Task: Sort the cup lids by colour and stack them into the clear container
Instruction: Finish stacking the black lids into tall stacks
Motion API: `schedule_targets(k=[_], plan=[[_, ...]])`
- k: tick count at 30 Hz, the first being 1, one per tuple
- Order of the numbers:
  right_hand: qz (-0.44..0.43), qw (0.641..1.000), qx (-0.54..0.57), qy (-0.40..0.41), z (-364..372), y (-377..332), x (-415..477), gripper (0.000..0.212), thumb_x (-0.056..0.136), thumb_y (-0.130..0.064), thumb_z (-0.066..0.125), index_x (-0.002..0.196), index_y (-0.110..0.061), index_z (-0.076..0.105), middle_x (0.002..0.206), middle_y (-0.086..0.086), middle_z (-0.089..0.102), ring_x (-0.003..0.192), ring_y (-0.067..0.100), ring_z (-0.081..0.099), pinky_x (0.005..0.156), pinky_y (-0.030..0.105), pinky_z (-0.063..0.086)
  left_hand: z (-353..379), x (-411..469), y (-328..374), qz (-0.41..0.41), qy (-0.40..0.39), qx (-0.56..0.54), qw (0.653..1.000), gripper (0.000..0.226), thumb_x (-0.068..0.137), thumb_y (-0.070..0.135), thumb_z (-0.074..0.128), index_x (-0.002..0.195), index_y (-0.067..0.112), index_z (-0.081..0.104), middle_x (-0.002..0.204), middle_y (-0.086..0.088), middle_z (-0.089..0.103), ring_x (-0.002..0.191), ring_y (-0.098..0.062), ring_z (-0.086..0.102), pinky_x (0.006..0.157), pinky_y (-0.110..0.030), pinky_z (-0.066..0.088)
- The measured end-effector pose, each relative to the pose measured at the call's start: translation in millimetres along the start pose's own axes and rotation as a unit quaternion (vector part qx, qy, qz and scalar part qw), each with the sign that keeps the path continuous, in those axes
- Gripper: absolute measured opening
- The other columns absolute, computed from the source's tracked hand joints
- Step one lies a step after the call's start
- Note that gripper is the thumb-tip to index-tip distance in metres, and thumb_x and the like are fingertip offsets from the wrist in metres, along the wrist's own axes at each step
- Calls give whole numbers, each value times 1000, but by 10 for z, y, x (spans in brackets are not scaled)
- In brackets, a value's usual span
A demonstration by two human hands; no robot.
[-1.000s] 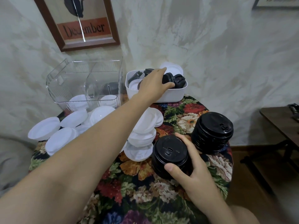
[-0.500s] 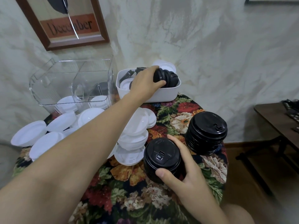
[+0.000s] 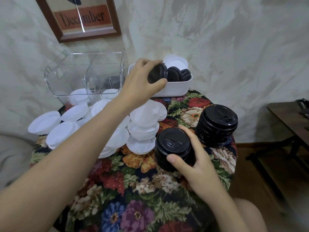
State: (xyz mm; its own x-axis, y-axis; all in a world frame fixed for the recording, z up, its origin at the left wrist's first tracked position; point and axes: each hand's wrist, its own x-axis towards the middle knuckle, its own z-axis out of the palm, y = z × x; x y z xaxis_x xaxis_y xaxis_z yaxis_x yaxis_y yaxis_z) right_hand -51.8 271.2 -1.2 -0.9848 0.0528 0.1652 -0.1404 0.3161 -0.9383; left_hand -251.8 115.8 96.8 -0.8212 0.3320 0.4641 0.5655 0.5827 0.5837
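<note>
Round tabletop [image 3: 133, 190] is wearing a floral cloth, sitting against a mottled plaster wall [image 3: 217, 47]. Framed "December" print [image 3: 83, 17] is hanging upper left; dark side table [image 3: 287, 118] is standing at right. Clear container [image 3: 70, 77] is sitting back left. White tub [image 3: 177, 87] beside it is holding tub lids [image 3: 175, 75], black and white. Left hand [image 3: 138, 81] grip is pinching a black lid [image 3: 158, 76] over the tub. Right hand [image 3: 197, 161] grip is curling round the short black stack [image 3: 172, 146], the taller black stack [image 3: 217, 124] standing just beside. Loose white lids [image 3: 66, 128] are lying piled before the container.

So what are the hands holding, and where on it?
Left hand pinches a black lid by its rim; right hand grips the near black stack round its side.
</note>
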Motion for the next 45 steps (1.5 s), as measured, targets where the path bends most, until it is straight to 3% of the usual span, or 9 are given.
schedule_targets(k=[4,10,12,22,25,30,34,41,45], plan=[[-1,1000,5,1,13,2,-1,79,79,-67,72,147,-58,34,139,-39,48,129,-12,49,104,22,43,-167,-610,182,-11,-116,-91,989,70,79,60,67,145,44,50,133,17,57,125,-9,58,102,-43,53],[-8,1000,15,5,0,-2,-23,77,84,-56,75,150,-50,36,138,-37,51,128,-12,50,95,11,44,-166,-1130,284,-21,-198,-146,969,60,77,54,82,133,42,61,130,26,62,122,11,54,92,-5,42],[-8,1000,16,9,-1,1,-26,80,83,-57,75,151,-49,34,140,-36,50,129,-13,49,98,15,43,-140,-1162,292,-23,-207,-139,968,57,79,47,83,132,39,64,131,25,61,123,12,52,92,-2,40],[-14,1000,18,14,-6,7,-25,90,83,-49,77,156,-48,26,138,-46,45,131,-17,43,103,11,38,-112,-1188,239,-42,-277,-226,933,61,88,15,80,141,30,54,141,17,59,135,2,52,112,-26,44],[-20,1000,15,9,-4,7,-15,85,85,-50,77,154,-49,29,140,-43,46,133,-14,44,102,8,38,-56,-1232,187,-56,-261,-242,933,66,86,18,82,143,32,52,144,17,58,134,2,52,110,-23,44],[-32,999,12,11,4,22,-11,82,86,-50,77,155,-42,34,143,-31,51,134,-7,47,110,27,41,49,-1311,156,-81,-238,-252,934,73,79,33,83,145,27,52,136,11,66,128,-6,60,113,-33,46],[-35,999,8,7,0,6,-18,84,86,-48,77,156,-46,30,142,-41,46,135,-12,44,109,21,38,80,-1369,134,-89,-224,-259,935,75,77,47,79,145,31,53,138,11,64,130,-8,59,115,-41,44],[-51,998,29,0,-1,4,-19,56,97,-53,62,148,-44,40,140,-32,53,134,-6,49,106,14,41,60,-1479,130,-87,-251,-256,930,78,88,53,68,157,37,36,154,24,46,143,2,41,123,-38,33],[-49,998,37,9,10,-7,-7,52,96,-48,61,144,-41,43,135,-33,55,130,-7,50,100,8,39,63,-1487,111,-88,-269,-267,921,91,84,36,82,159,36,30,156,23,44,144,4,39,124,-36,30]])
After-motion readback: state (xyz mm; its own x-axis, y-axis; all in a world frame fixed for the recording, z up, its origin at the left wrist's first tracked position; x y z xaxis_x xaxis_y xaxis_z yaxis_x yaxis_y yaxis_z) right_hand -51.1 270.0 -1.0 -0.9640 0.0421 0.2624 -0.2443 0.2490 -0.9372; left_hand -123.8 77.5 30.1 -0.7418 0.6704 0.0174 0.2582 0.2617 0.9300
